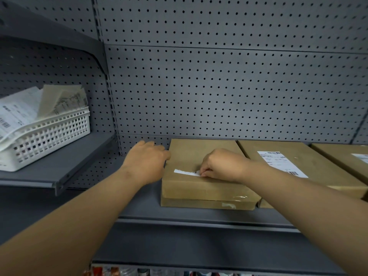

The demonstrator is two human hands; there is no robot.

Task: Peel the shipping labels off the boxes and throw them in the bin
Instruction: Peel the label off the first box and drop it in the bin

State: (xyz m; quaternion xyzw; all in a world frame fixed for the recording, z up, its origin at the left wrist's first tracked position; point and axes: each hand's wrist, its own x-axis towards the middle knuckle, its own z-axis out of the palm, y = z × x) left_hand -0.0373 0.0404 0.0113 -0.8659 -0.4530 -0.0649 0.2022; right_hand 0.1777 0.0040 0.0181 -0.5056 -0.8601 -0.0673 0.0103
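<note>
1. The label (187,172) lies on top of the nearest box (201,176), on the shelf (179,214); only a thin white strip shows beside my fingers
2. I judge it thin, light and easy to tear, so I should take it at the lifted edge and pull low and slowly
3. My right hand (223,166) is curled, fingertips pinching the label's right end
4. My left hand (147,160) rests spread against the box's left side, steadying it; the white bin (59,132) stands to the left

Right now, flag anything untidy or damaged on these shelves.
The peeled labels overflow the white basket, curling above and drooping over its rim. The leftmost box has wrinkled tape and a white scrap along its front. The right hand pinches a label strip.
</note>
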